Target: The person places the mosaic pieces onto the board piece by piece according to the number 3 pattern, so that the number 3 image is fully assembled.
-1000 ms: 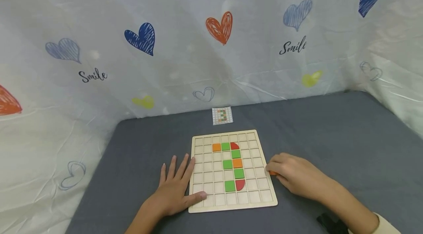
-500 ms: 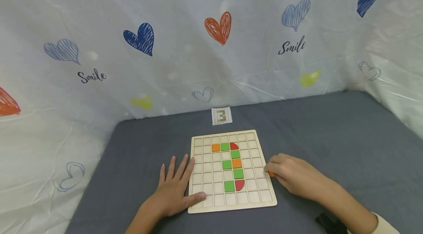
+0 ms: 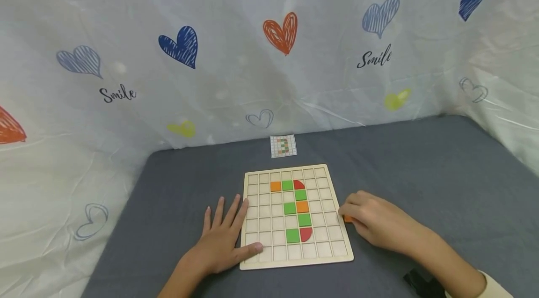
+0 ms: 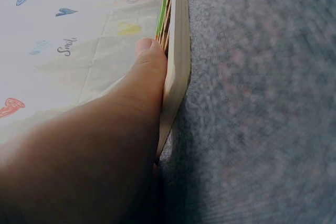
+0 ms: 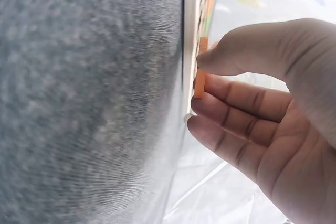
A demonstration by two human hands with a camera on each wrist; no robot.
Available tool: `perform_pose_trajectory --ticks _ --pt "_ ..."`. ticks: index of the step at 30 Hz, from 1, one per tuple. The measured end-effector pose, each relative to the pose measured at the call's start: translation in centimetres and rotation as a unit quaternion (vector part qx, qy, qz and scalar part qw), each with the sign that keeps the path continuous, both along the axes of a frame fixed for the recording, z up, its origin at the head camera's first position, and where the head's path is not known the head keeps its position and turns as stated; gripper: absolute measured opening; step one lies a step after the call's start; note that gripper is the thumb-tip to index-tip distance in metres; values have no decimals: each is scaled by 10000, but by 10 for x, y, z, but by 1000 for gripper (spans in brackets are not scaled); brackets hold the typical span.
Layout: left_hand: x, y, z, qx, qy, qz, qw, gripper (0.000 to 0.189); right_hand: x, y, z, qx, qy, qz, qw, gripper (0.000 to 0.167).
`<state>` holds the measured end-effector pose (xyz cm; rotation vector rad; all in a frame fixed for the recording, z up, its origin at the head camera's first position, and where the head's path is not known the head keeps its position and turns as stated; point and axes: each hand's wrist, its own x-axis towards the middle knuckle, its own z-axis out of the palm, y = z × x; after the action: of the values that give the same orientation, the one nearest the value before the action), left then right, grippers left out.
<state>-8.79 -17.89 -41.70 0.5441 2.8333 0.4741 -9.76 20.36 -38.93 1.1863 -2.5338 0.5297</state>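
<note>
A wooden grid board (image 3: pixel 269 260) lies on the dark cloth, with orange and green square tiles and two red rounded tiles set in its cells, forming a 3-like figure. My left hand (image 3: pixel 221 246) lies with fingers spread at the board's left edge, its thumb (image 4: pixel 149 51) resting over the rim. At the right edge, my right hand (image 3: pixel 375 218) pinches an orange tile (image 5: pixel 201 80) between thumb and fingers. In the right wrist view that tile stands close beside the board's edge. The palm side of the left hand is hidden.
A small printed card (image 3: pixel 283 146) showing a coloured grid pattern lies behind the board. A white curtain (image 3: pixel 227 78) with printed hearts hangs behind the table (image 3: pixel 421 167). A black object (image 3: pixel 423 284) lies near the right forearm.
Both hands keep their places and the right hand still holds the orange tile. Only a slight shift of the head view shows.
</note>
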Motion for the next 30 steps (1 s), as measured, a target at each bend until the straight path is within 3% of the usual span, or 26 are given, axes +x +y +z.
perform_pose_trajectory --ticks 8,21,30 --pt "0 2 4 -280 -267 82 9992 105 3 -6 3 -35 -275 110 9996 31" --pt "-4 -1 -7 -349 -40 127 9993 109 4 -18 6 -57 -109 474 9988 32" --pt "-2 0 0 -135 -68 49 9999 106 4 -30 7 31 -92 654 9978 30"
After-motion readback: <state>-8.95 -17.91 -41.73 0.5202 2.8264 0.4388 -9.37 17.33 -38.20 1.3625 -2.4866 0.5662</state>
